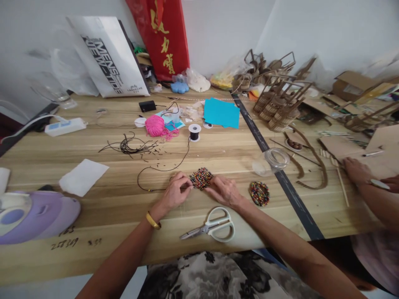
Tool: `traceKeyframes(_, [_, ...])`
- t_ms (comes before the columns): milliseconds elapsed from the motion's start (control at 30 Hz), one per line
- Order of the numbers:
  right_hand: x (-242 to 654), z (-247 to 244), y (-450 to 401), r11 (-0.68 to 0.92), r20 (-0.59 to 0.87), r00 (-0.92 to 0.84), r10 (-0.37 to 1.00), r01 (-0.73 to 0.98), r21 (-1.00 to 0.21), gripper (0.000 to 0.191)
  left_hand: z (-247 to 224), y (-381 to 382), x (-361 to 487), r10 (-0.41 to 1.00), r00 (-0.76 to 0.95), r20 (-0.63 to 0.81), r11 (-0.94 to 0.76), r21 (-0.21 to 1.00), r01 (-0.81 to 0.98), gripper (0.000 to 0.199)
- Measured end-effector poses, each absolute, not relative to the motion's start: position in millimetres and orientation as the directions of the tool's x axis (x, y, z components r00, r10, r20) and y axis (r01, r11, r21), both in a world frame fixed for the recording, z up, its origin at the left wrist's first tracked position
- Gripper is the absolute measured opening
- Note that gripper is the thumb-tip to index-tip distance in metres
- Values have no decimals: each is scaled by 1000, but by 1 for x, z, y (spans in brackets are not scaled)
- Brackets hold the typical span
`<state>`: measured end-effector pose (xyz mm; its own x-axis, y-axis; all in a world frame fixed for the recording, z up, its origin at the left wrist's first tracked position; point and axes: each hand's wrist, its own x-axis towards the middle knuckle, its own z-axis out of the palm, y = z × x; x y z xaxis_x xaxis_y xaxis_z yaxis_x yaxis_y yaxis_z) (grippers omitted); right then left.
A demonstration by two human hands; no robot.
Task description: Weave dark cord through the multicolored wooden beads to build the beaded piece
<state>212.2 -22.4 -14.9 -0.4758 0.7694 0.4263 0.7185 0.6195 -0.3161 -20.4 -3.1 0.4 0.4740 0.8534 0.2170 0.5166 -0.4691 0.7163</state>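
A cluster of small multicoloured beads (201,178) lies on the table between my hands. My left hand (178,187) is closed in a pinch at its left edge. The black cord (156,169), carrying a few beads near its bend, runs from a spool (195,132) to this hand. At the cluster's right edge, touching the beads, is my right hand (225,191), its fingers curled together; what they pinch is hidden. Right of it lies a coiled strand of similar beads (259,193). Scissors (212,227) with pale handles rest just below my hands.
Cut black cord pieces (131,145) and pink yarn (155,125) lie at back left. A purple-white appliance (40,214) stands left. Blue sheets (222,113) lie behind. Clear round containers (276,160) and brown miniature baskets (277,108) are right, near another person's hand (357,170).
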Motion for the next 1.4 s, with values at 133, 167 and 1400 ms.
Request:
traceKeyframes(133, [212, -14, -19, 618, 526, -389, 756, 689, -379, 33, 3, -10, -13, 846, 483, 224, -486, 695, 529, 15])
traceKeyframes(167, [212, -14, -17, 628, 523, -403, 751, 680, -378, 41, 3, -11, -11, 842, 498, 206, -490, 677, 549, 17])
traceKeyframes(1400, [187, -26, 10, 684, 239, -643, 727, 651, -330, 68, -9, -12, 30, 841, 471, 264, -534, 542, 649, 13])
